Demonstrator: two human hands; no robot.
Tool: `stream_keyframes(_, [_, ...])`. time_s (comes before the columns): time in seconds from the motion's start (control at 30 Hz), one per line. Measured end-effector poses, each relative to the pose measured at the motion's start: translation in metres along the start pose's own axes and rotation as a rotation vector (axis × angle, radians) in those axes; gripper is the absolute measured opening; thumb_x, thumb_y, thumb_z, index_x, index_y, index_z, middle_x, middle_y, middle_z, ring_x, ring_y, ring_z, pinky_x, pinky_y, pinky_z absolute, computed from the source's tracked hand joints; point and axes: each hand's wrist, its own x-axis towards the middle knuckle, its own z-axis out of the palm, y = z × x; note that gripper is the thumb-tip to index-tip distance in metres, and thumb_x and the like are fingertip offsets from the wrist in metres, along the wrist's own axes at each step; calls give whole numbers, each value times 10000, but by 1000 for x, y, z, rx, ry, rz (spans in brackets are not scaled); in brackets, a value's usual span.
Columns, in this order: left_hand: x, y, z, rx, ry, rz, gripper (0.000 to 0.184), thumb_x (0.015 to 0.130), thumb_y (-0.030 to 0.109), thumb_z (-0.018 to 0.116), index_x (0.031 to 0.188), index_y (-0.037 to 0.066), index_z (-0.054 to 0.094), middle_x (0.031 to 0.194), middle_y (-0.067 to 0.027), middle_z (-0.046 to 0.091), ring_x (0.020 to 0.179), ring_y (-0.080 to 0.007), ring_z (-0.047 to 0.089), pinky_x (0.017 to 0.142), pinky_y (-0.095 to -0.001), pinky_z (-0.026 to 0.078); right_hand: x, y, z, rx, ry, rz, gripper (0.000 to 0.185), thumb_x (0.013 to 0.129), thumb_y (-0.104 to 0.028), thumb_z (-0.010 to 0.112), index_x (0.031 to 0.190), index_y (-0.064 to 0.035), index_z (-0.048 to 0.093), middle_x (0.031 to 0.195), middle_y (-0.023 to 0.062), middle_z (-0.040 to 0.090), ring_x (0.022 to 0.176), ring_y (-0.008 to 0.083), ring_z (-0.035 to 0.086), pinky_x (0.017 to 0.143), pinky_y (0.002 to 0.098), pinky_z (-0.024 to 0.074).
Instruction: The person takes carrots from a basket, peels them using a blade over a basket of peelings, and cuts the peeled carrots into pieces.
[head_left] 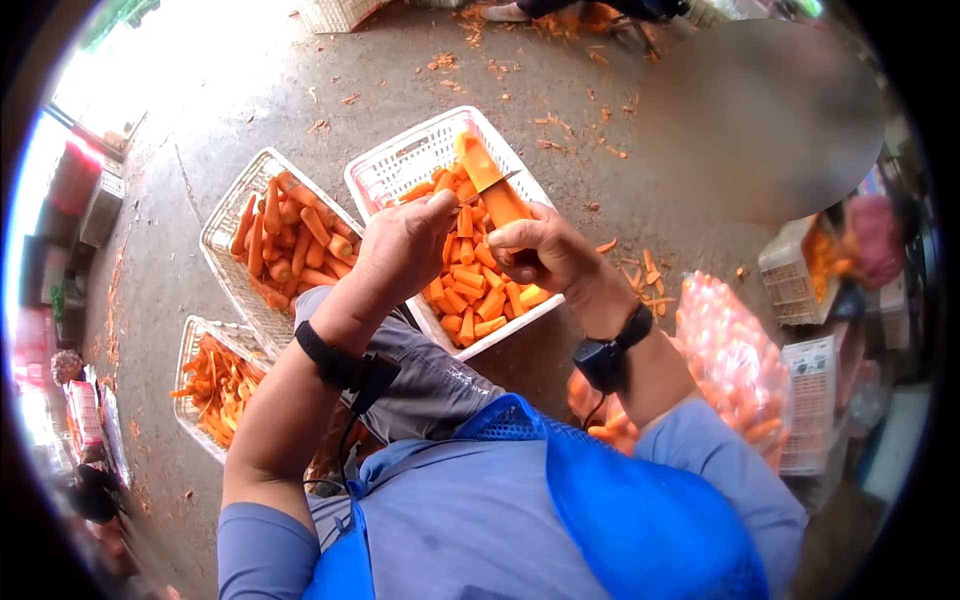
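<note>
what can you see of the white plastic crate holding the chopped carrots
The white plastic crate is rectangular, with pierced walls. It sits mouth up, slantwise in view, base hidden. Short orange carrot chunks lie inside, mostly toward the person. The bare left hand and bare right hand are over it; contact with the grey trouser leg is unclear.

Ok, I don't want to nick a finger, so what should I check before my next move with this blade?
1. Carrot gripped: ok, the right hand holds the large carrot.
2. Blade placed: ok, the blade from the left hand crosses the carrot.
3. Right thumb off the blade: ok, it lies on your body's side of it, with a gap.
4. Left fingertips off the sharp edge: cannot tell, too small to see.
5. Basket underneath: ok, the white basket with cut pieces is below your hands.
6. Floor free of scraps: not ok, peelings are scattered about.
</note>
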Motion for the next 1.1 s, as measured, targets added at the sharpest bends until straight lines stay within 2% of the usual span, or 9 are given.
stream_keyframes(0.13, [-1,-12,2,-29,-32,-24,65,930,85,589,918,36,547,742,-194,635,752,-405,657,628,-471,506,8,1,4,-301,114,-20,302,837,-140,715,1087,-11,607,746,3,596,513,56,520,460,206,414])
stream_keyframes(0.23, [5,-22,0,-281,-118,-101,79,935,87,601,914,12,590,762,-211,641,744,-409,649,637,-457,503,16,4,-4,-206,28,2,299,837,-148,731,1076,-15,611,743,1,595,527,59,528,474,206,421])
stream_keyframes(0.37, [5,-41,0,-469,-188,-164,110,960,90,581,930,-9,621,716,-150,612,666,-274,626,616,-408,490,19,-5,-3,-395,-52,-32,386,818,-178,795,1107,-10,604,766,2,608,570,69,562,496,210,440])
stream_keyframes(0.5, [-14,-38,-44,-685,-50,-437,107,1006,77,540,978,24,628,707,46,515,620,-57,490,530,-264,404,25,-23,-18,-576,202,15,664,779,-198,844,1318,36,533,957,111,693,687,105,647,661,236,550])
stream_keyframes(0.63, [-73,-67,-91,-660,135,-506,96,992,100,572,994,17,622,731,34,528,619,-54,510,552,-229,422,29,-11,-49,-847,497,-68,843,762,-231,851,1440,59,443,1056,175,699,821,150,684,749,308,549])
stream_keyframes(0.8, [-195,-117,-156,-627,205,-801,116,993,98,565,1068,20,606,687,22,535,567,-61,503,527,-212,407,44,-16,-51,-808,370,52,648,824,-293,791,1322,52,559,999,129,699,765,130,684,655,264,518])
stream_keyframes(1.0, [-342,-122,-199,-599,470,-1041,124,1012,175,579,1080,75,604,701,21,575,559,-60,541,532,-197,443,86,-20,42,-999,158,40,475,889,-277,735,1212,50,614,952,89,688,697,114,667,642,257,513])
stream_keyframes(1.03, [-362,-122,-199,-622,518,-1073,122,1013,181,579,1079,81,604,702,20,580,558,-61,547,533,-197,450,98,-22,58,-1101,76,85,574,868,-300,741,1292,44,565,990,130,700,865,209,700,759,339,542])
stream_keyframes(1.1, [-405,-129,-193,-684,614,-1102,116,1013,184,582,1072,88,610,708,15,590,553,-72,557,531,-200,461,125,-12,93,-1571,89,-258,671,833,-323,757,1362,12,515,1084,183,682,1024,297,662,863,398,522])
